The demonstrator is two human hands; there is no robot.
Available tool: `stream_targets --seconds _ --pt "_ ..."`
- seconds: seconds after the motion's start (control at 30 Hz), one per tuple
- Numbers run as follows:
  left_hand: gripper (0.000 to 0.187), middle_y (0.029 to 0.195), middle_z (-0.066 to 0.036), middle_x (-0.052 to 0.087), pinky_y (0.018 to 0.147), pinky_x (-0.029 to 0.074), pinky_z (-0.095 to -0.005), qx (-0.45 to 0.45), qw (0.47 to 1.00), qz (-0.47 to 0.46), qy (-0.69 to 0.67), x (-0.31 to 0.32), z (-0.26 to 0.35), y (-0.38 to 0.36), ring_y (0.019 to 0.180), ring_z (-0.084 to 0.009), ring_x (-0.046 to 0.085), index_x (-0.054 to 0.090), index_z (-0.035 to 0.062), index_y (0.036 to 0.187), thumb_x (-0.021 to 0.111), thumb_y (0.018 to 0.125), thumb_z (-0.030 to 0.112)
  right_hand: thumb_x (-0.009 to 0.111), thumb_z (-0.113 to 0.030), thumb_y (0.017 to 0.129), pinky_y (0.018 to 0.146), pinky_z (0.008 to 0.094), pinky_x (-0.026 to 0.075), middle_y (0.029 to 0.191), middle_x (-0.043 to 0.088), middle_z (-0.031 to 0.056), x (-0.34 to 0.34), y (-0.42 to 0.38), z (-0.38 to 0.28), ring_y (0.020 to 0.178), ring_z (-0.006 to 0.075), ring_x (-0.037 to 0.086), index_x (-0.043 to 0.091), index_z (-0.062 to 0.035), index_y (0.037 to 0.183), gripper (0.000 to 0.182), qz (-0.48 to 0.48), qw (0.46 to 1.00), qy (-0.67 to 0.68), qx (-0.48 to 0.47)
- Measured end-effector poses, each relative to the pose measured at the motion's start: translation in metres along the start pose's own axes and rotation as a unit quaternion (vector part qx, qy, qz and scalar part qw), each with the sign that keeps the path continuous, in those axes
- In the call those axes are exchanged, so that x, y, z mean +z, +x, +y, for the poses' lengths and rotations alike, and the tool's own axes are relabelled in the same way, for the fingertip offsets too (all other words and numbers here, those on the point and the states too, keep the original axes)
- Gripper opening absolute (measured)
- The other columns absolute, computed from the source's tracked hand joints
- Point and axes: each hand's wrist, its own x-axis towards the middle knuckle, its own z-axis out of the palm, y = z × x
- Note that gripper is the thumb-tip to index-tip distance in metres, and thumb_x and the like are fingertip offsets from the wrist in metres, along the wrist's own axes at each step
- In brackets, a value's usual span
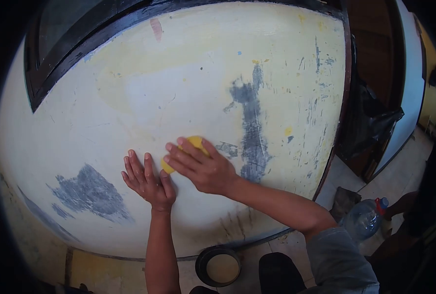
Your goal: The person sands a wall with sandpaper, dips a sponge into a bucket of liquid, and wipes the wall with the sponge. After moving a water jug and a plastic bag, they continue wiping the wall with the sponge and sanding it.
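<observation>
One yellow sponge (pixel 193 147), 2 hands, 1 tub (pixel 218 265), 1 bottle (pixel 365 219). Sponge mostly hidden under right hand (pixel 200 169), only yellow edges show; it's pressed flat on the wall (pixel 129 98), w/ fingers spread over it. Left hand (pixel 147 179) flat on wall just beside, fingers slightly apart, holding nothing. Tub partly cut by knee.

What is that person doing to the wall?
The right hand presses a yellow round sponge flat against a pale cream wall with grey scraped patches. The left hand lies open on the wall beside it. Below, a round black tub of pale paste sits on the floor.
</observation>
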Motion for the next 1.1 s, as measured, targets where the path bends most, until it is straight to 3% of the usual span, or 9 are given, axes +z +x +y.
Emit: stream_targets --seconds 0.23,0.4,0.53,0.67,0.73,0.87,0.97,1.03,1.1 --pt "0.048 0.158 -0.020 0.035 0.121 0.005 -0.0497 0.028 0.999 -0.027 0.029 -0.008 -0.030 -0.024 0.148 -0.0378 0.027 0.053 0.0134 0.144 0.038 0.101 0.028 0.051 -0.017 0.094 0.118 0.0403 0.024 0.153 0.047 0.0018 0.022 -0.122 -0.040 0.141 0.0132 0.042 0.053 -0.0120 0.141 0.048 -0.095 0.973 0.062 -0.199" --pt "0.049 0.158 -0.021 0.034 0.120 0.006 -0.0498 0.035 0.998 -0.028 0.050 -0.008 -0.031 -0.027 0.149 -0.0374 0.026 0.050 0.0107 0.146 0.036 0.103 0.030 0.055 -0.017 0.095 0.117 0.0397 0.029 0.148 0.052 0.0016 -0.017 -0.105 0.038 0.134 0.0128 0.050 0.064 -0.0121 0.128 0.035 -0.095 0.949 0.054 -0.295" --pt "0.047 0.158 -0.019 0.036 0.121 0.004 -0.0503 0.022 0.999 -0.005 0.026 -0.006 -0.030 -0.027 0.148 -0.0376 0.027 0.054 0.0148 0.143 0.036 0.103 0.030 0.055 -0.017 0.096 0.117 0.0440 0.030 0.145 0.056 0.0022 -0.093 -0.055 0.133 0.135 0.0183 0.051 0.067 -0.0221 0.125 0.032 -0.091 0.976 -0.109 -0.165" --pt "0.049 0.158 -0.019 0.036 0.121 0.005 -0.0498 0.026 0.999 -0.005 0.036 -0.006 -0.030 -0.028 0.149 -0.0373 0.026 0.052 0.0133 0.145 0.035 0.103 0.031 0.054 -0.007 0.095 0.115 0.0477 0.029 0.154 0.040 0.0198 -0.146 -0.016 0.240 0.142 0.0388 0.037 0.057 -0.0057 0.137 0.042 0.096 0.973 -0.200 0.068" --pt "0.048 0.158 -0.018 0.036 0.121 0.004 -0.0500 0.023 0.999 -0.006 0.026 -0.005 -0.028 -0.028 0.148 -0.0374 0.027 0.053 0.0156 0.144 0.036 0.103 0.031 0.053 -0.008 0.096 0.116 0.0485 0.027 0.154 0.039 0.0211 -0.139 -0.011 0.250 0.143 0.0398 0.034 0.053 -0.0025 0.139 0.044 0.122 0.973 -0.173 0.090" --pt "0.049 0.159 -0.018 0.034 0.121 0.004 -0.0498 0.021 0.999 -0.018 0.038 -0.005 -0.030 -0.031 0.148 -0.0378 0.027 0.052 0.0156 0.145 0.037 0.102 0.032 0.053 -0.017 0.096 0.119 0.0520 0.015 0.156 0.038 0.0178 -0.091 -0.021 0.185 0.147 0.0383 0.027 0.047 0.0006 0.144 0.052 0.148 0.968 -0.111 0.170" --pt "0.049 0.159 -0.018 0.034 0.121 0.005 -0.0497 0.028 0.999 -0.012 0.039 -0.004 -0.032 -0.029 0.148 -0.0381 0.027 0.052 0.0154 0.145 0.037 0.102 0.032 0.058 -0.019 0.092 0.120 0.0514 0.010 0.154 0.043 0.0138 -0.045 -0.065 0.078 0.145 0.0340 0.034 0.050 -0.0046 0.144 0.055 0.052 0.980 -0.055 0.182" --pt "0.052 0.159 -0.020 0.034 0.119 0.009 -0.0508 0.044 0.998 -0.010 0.051 -0.005 -0.031 -0.028 0.148 -0.0386 0.026 0.047 0.0108 0.148 0.036 0.102 0.032 0.058 -0.022 0.092 0.121 0.0481 0.009 0.142 0.058 0.0032 -0.005 -0.119 0.005 0.140 0.0213 0.045 0.058 -0.0144 0.139 0.048 -0.027 0.993 -0.059 0.095" --pt "0.052 0.159 -0.020 0.034 0.119 0.011 -0.0512 0.052 0.997 -0.013 0.052 -0.007 -0.032 -0.027 0.147 -0.0395 0.027 0.047 0.0104 0.148 0.036 0.102 0.031 0.046 -0.017 0.095 0.121 0.0464 0.010 0.141 0.059 0.0002 0.032 -0.169 -0.069 0.139 0.0115 0.044 0.056 -0.0156 0.141 0.047 -0.058 0.998 0.009 -0.025"
